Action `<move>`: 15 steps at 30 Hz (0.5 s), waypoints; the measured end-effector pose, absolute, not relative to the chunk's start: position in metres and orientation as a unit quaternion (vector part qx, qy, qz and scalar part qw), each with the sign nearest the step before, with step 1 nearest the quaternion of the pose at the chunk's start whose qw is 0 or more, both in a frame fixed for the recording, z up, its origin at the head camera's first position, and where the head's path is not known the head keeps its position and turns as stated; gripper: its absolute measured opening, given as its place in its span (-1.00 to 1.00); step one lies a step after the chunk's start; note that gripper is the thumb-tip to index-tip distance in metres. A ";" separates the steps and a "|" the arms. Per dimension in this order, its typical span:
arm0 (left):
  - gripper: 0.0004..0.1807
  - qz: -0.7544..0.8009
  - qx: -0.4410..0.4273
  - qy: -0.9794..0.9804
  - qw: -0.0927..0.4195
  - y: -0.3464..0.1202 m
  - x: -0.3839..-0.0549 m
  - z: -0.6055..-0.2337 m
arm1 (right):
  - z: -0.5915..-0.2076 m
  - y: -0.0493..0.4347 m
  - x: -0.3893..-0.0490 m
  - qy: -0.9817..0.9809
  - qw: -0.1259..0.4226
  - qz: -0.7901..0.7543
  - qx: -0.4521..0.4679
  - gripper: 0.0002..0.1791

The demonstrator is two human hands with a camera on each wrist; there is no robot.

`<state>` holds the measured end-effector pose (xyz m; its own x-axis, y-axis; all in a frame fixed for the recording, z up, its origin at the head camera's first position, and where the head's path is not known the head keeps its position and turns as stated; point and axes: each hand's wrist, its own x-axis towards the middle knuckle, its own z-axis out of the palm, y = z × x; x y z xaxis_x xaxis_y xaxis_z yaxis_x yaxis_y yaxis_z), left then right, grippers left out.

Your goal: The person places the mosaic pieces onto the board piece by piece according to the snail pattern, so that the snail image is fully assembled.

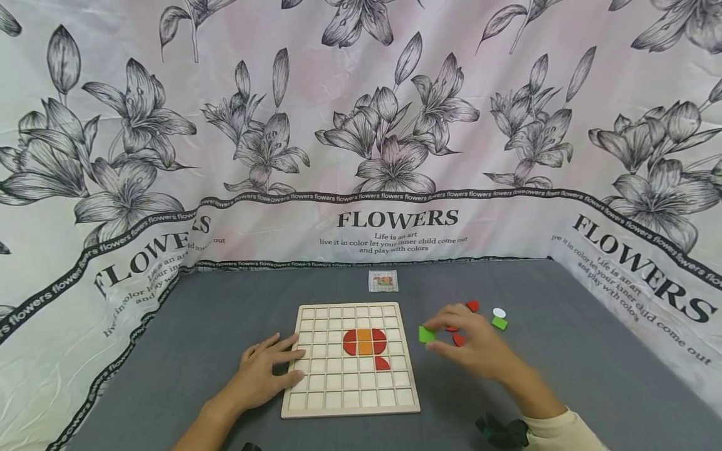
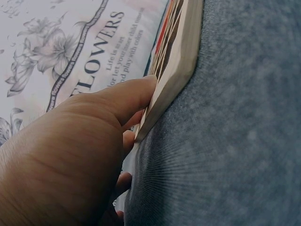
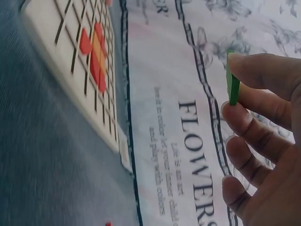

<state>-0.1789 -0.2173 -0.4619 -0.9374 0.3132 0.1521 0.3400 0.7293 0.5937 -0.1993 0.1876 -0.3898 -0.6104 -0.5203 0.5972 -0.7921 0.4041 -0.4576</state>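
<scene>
A wooden grid board [image 1: 324, 401] lies on the grey table, with red quarter-round pieces [image 1: 382, 362] and orange square pieces [image 1: 365, 342] set in some of its cells. On the board's left edge rests my left hand [image 1: 256, 378], fingers spread; the left wrist view shows its thumb [image 2: 136, 94] against the wooden rim. My right hand [image 1: 474, 341] pinches a green square tile [image 1: 426, 334] between thumb and fingers, off the board's right side. Seen from the right wrist, that tile [image 3: 233, 80] is thin and held edge-on.
Right of the board lie several loose pieces: red ones [image 1: 472, 305], a white round one [image 1: 499, 312] and another green tile [image 1: 499, 323], some partly behind the right hand. A small pattern card [image 1: 383, 281] lies beyond the board. A flower-printed curtain [image 1: 395, 232] encloses the table's back and sides.
</scene>
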 end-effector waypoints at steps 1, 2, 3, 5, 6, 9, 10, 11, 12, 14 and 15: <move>-0.47 -0.324 -0.176 -0.929 0.021 -0.217 -0.179 -0.462 | -0.389 0.184 -0.199 -0.818 0.184 0.370 0.401 -0.67; -0.47 -0.324 -0.176 -0.929 0.020 -0.217 -0.179 -0.462 | -0.389 0.181 -0.199 -0.818 0.184 0.370 0.400 -0.68; -0.47 -0.325 -0.176 -0.929 0.020 -0.217 -0.179 -0.462 | -0.390 0.177 -0.200 -0.819 0.184 0.370 0.397 -0.68; -0.47 -0.326 -0.176 -0.929 0.019 -0.216 -0.179 -0.461 | -0.390 0.170 -0.200 -0.820 0.182 0.373 0.395 -0.70; -0.47 -0.326 -0.176 -0.929 0.018 -0.216 -0.179 -0.461 | -0.390 0.167 -0.201 -0.819 0.182 0.374 0.395 -0.70; -0.47 -0.326 -0.175 -0.929 0.019 -0.216 -0.179 -0.461 | -0.391 0.157 -0.203 -0.820 0.178 0.374 0.395 -0.70; -0.47 -0.326 -0.175 -0.929 0.019 -0.216 -0.179 -0.460 | -0.392 0.154 -0.204 -0.820 0.174 0.375 0.396 -0.71; -0.47 -0.326 -0.175 -0.929 0.019 -0.216 -0.179 -0.460 | -0.392 0.151 -0.205 -0.823 0.168 0.376 0.392 -0.71; -0.47 -0.326 -0.176 -0.929 0.020 -0.216 -0.179 -0.461 | -0.393 0.148 -0.205 -0.823 0.162 0.379 0.391 -0.71; -0.47 -0.327 -0.176 -0.928 0.019 -0.216 -0.179 -0.461 | -0.394 0.143 -0.207 -0.823 0.153 0.385 0.389 -0.71; -0.47 -0.327 -0.176 -0.928 0.019 -0.216 -0.179 -0.461 | -0.396 0.140 -0.208 -0.822 0.151 0.388 0.388 -0.71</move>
<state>-0.1792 -0.2163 -0.4614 -0.9375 0.3141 0.1496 0.3385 0.7246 0.6003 -0.2079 0.1403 -0.3957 -0.6538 -0.5208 0.5489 -0.7548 0.3977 -0.5216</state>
